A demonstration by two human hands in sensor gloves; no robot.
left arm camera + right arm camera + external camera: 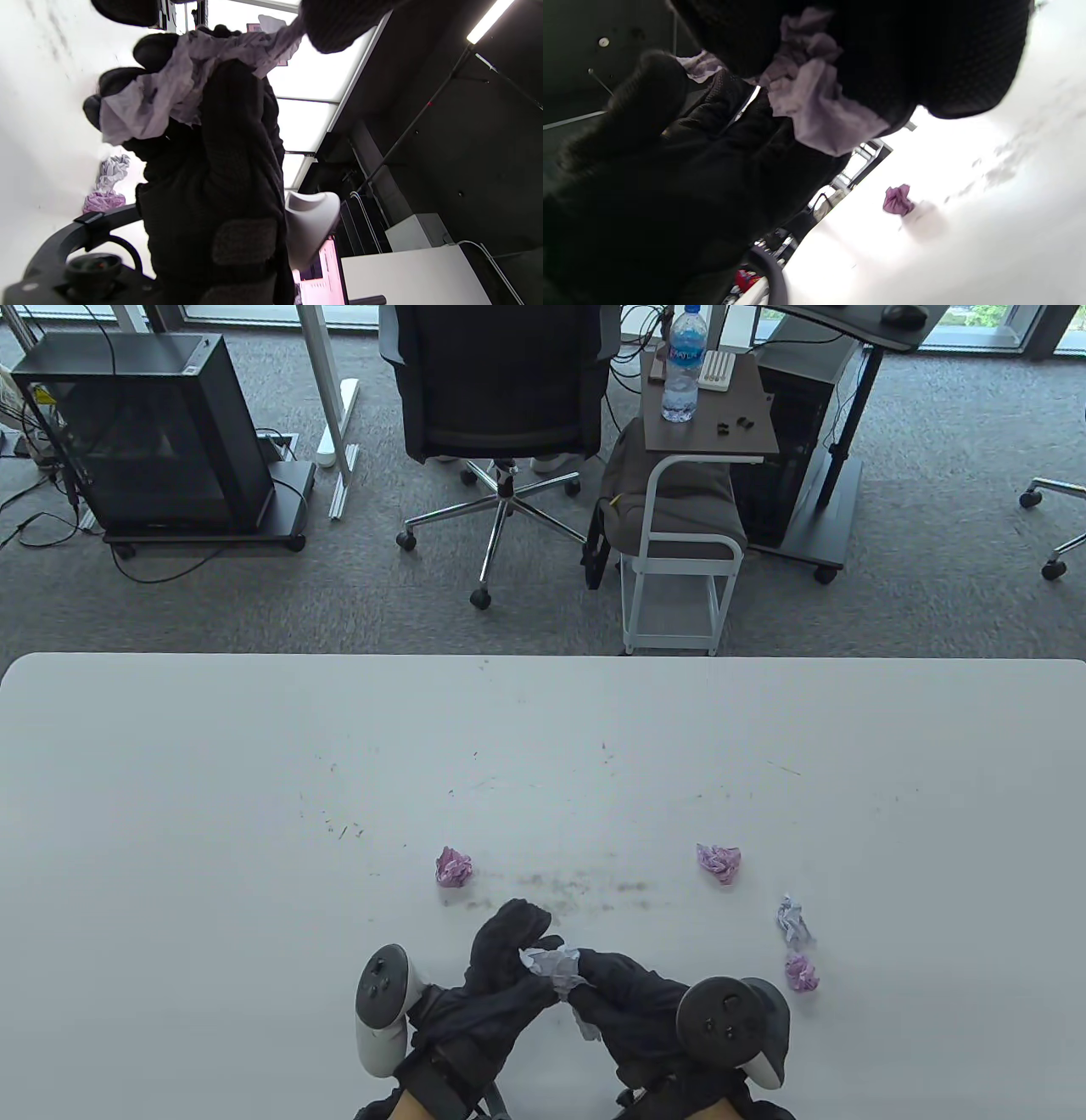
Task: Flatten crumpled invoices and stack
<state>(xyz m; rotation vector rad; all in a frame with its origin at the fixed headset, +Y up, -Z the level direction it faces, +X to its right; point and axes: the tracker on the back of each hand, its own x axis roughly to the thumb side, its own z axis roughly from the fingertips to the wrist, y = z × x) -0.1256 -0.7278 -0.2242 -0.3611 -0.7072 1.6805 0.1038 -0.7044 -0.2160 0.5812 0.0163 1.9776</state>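
Note:
Both gloved hands meet near the table's front edge, holding one crumpled pale lilac invoice (556, 965) between them. My left hand (513, 942) grips its left part, fingers curled over it. My right hand (607, 984) pinches its right part. The left wrist view shows the crumpled invoice (169, 89) partly pulled open across dark fingers. In the right wrist view the crumpled invoice (814, 106) bulges out between the gloves. On the table lie a pink ball (453, 866), a second pink ball (719, 861), a whitish ball (792, 920) and a third pink ball (801, 972).
The white table (254, 814) has dark smudges (585, 886) just beyond the hands. Past its far edge stand an office chair (501, 415), a small side table (708, 415) with a water bottle (684, 364), and a black cabinet (144, 432).

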